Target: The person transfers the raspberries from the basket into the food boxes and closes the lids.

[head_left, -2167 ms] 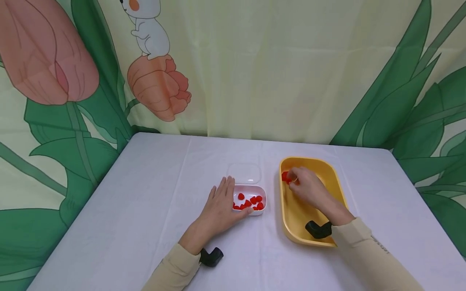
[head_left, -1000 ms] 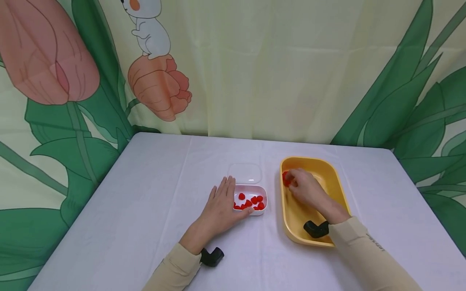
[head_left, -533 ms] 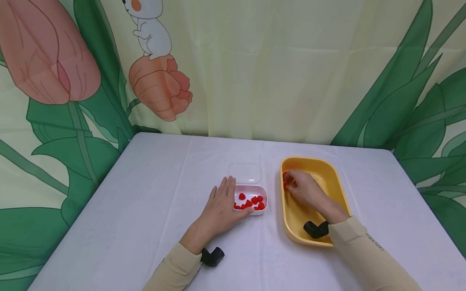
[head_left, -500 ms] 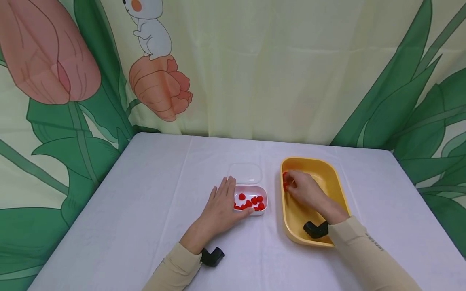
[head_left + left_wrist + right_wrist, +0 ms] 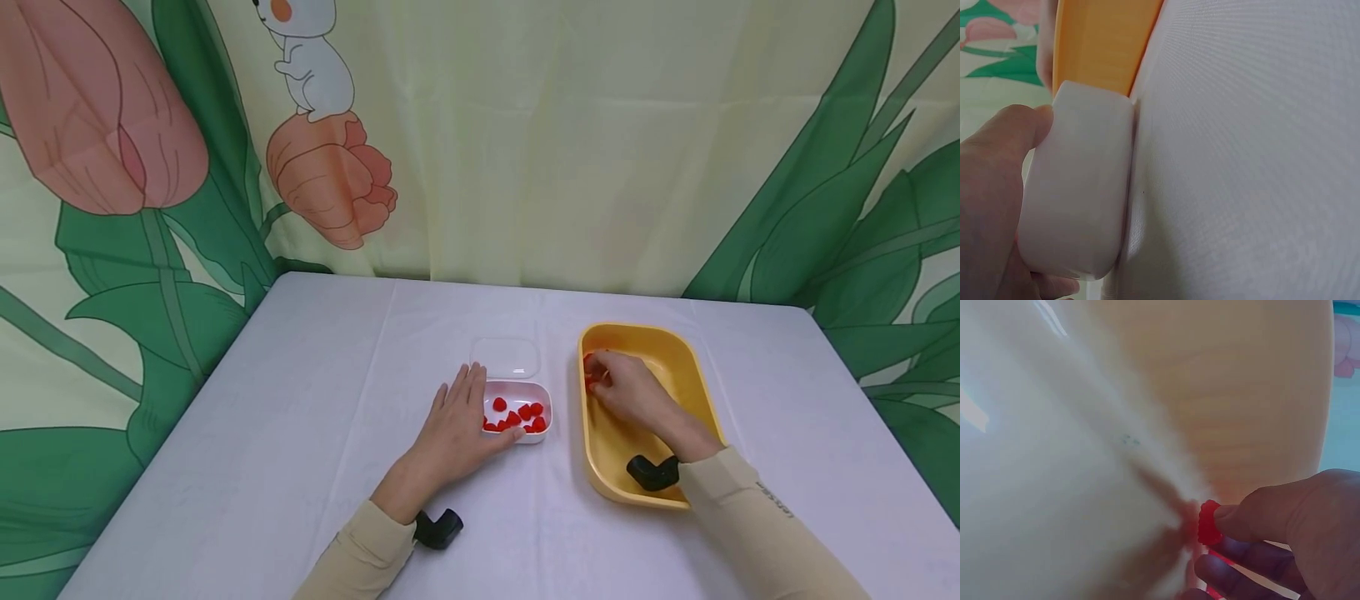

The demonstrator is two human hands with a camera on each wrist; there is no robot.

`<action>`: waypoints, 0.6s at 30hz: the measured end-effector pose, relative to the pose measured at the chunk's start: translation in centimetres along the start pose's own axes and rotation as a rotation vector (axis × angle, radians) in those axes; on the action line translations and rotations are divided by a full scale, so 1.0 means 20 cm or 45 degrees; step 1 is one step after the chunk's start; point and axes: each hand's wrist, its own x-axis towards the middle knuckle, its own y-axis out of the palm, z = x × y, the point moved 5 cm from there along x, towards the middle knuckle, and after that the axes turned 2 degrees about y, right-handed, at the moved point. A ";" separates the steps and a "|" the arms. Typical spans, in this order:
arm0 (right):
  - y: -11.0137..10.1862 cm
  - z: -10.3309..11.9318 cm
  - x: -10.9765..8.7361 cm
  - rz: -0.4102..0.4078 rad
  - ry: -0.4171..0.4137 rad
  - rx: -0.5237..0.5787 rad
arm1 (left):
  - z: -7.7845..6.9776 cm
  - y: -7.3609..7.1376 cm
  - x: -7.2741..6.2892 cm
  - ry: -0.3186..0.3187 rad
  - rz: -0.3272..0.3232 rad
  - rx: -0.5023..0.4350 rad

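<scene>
My left hand point(image 5: 450, 432) lies along the left end of a small pale pink box point(image 5: 550, 412), fingers straight, thumb tip at the near rim. In the left wrist view, the thumb is at the rim of the box's white outer wall point(image 5: 1079, 187). Several small red raspberry-like pieces point(image 5: 513, 417) lie in the box, some partly hidden by the hand. Inside the yellow tray point(image 5: 622, 458), my right hand point(image 5: 633, 390) pinches a red raspberry-like piece point(image 5: 1209, 522) between thumb and fingers at the left wall. More red shows behind those fingers.
A clear flat lid point(image 5: 506, 357) lies just behind the pink box. The tray stands to the right of the box, a narrow strip of white tablecloth point(image 5: 558, 467) between them. A printed curtain point(image 5: 555, 150) hangs behind the table.
The right hand's fingers shift slightly at the tray's left wall, and less of the red pieces there shows than before. The left hand and the pink box stay in place.
</scene>
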 end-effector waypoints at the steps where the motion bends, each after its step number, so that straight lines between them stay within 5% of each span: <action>1: 0.00 0.00 0.00 -0.002 -0.004 0.001 | 0.00 0.00 0.00 -0.001 -0.001 -0.003; 18: -0.10 0.07 -0.07 -0.066 -0.033 0.034 | 0.00 0.00 0.00 -0.016 -0.005 -0.008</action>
